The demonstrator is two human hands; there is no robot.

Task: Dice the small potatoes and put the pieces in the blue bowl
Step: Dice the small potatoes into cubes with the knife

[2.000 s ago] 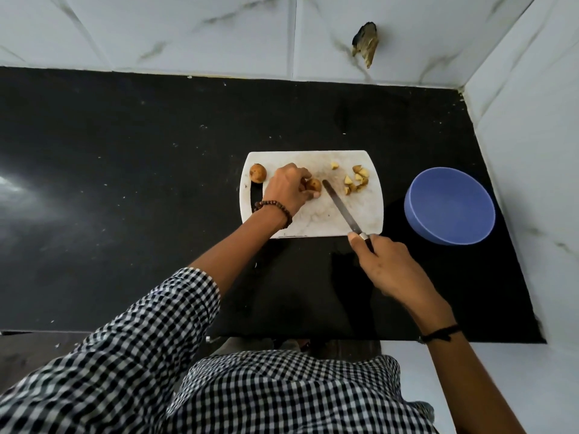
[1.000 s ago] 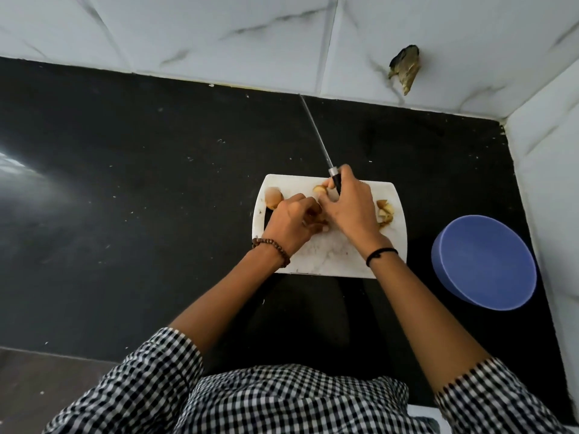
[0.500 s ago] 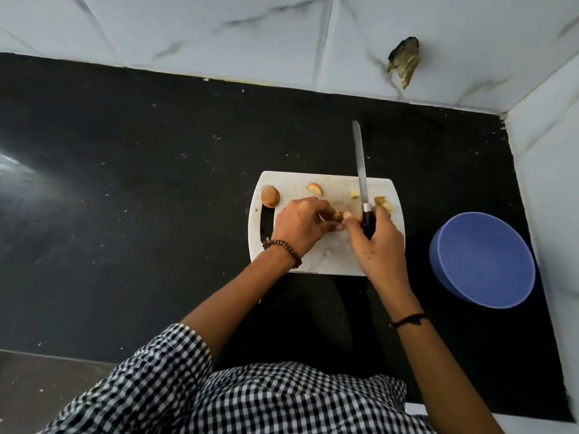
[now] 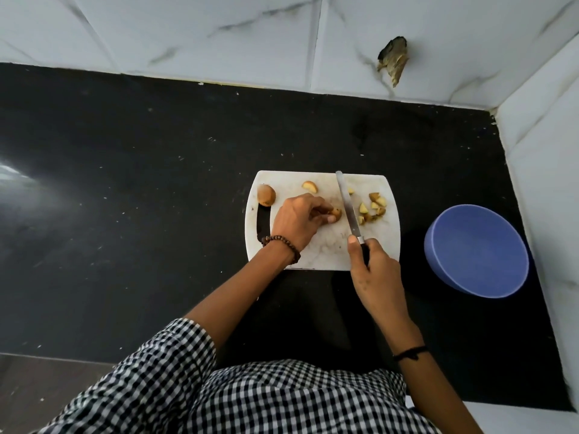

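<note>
A white cutting board (image 4: 322, 255) lies on the black counter. My left hand (image 4: 297, 219) pinches a potato piece (image 4: 336, 212) against the board. My right hand (image 4: 372, 270) grips a knife (image 4: 348, 204) by its handle, the blade lying along the board just right of that piece. Several diced potato pieces (image 4: 372, 206) sit right of the blade. A potato wedge (image 4: 310, 186) lies at the board's far edge and a whole small potato (image 4: 266, 195) at its far left corner. The blue bowl (image 4: 477, 250) stands to the right of the board, with nothing showing inside it.
The black counter (image 4: 141, 189) stretches far to the left of the board. White marble-patterned tile walls (image 4: 250, 36) close it off at the back and on the right, close behind the bowl. A broken hole (image 4: 393, 59) marks the back wall.
My right hand pulled back toward me with the knife, bringing the blade down from over the board's far edge to lie beside the piece my left hand holds. The camera view shifted slightly.
</note>
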